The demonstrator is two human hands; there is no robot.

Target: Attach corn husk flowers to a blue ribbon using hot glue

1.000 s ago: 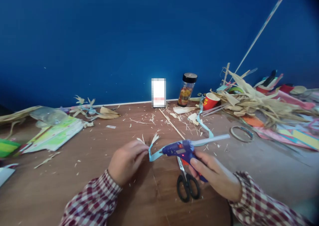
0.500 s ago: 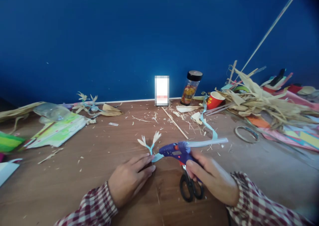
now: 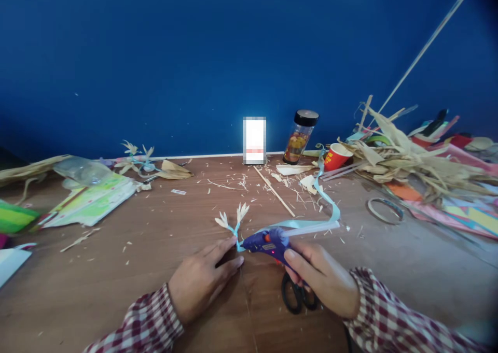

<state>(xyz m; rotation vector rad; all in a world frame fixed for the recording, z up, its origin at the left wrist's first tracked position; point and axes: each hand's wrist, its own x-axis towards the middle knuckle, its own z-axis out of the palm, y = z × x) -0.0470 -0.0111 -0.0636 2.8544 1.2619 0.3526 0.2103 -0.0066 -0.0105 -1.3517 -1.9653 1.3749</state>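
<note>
My left hand (image 3: 204,275) rests on the table, its fingertips closed on the lower stem of a small dried-husk flower sprig (image 3: 236,227). Two pale blossoms top the sprig, and light-blue ribbon wraps its stem. My right hand (image 3: 322,276) grips a blue hot glue gun (image 3: 261,241) with a red light on its side. The gun's nozzle is at the ribbon beside my left fingertips; whether it touches is unclear. A clear glue stick (image 3: 311,229) juts from the gun's back. The light-blue ribbon (image 3: 330,206) runs behind the gun. Black-handled scissors (image 3: 291,295) lie partly hidden under my right hand.
Husk scraps and a thin stick (image 3: 274,191) lie ahead. A lidded jar (image 3: 299,141) and a red paper cup (image 3: 337,157) stand at the back. Dried husks (image 3: 404,158) pile up right, near a tape ring (image 3: 385,211). Papers (image 3: 95,202) and finished-looking sprigs (image 3: 142,161) lie left.
My right hand has brought the glue gun left and slightly down, its nozzle now nearer my left fingertips. More ribbon shows behind the gun. My left hand stays nearly in place.
</note>
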